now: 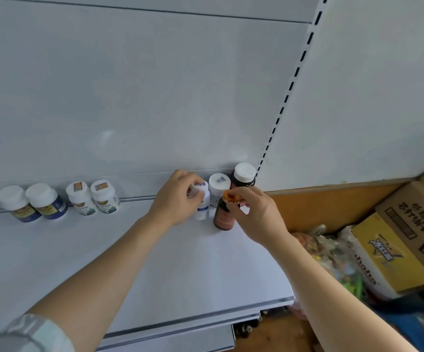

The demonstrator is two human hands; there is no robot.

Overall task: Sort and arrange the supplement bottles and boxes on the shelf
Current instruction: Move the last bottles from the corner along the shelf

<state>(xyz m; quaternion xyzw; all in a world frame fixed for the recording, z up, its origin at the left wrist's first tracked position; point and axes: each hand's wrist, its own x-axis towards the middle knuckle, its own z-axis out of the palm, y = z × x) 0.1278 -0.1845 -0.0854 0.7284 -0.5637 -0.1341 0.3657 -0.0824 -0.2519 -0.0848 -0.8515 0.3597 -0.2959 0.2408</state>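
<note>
My left hand point(178, 196) grips a white bottle point(202, 201) by its cap; my right hand point(254, 212) pinches the orange cap of an amber bottle point(222, 217), both standing on the shelf point(155, 262).

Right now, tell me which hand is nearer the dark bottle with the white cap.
Right. The right hand sits just below the dark bottle with the white cap; the left hand is farther left, gripping a white bottle.

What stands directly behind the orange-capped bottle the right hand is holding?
Behind the orange-capped bottle stand a white bottle and a dark bottle with a white cap, against the back panel. The right hand covers their lower parts.
</note>
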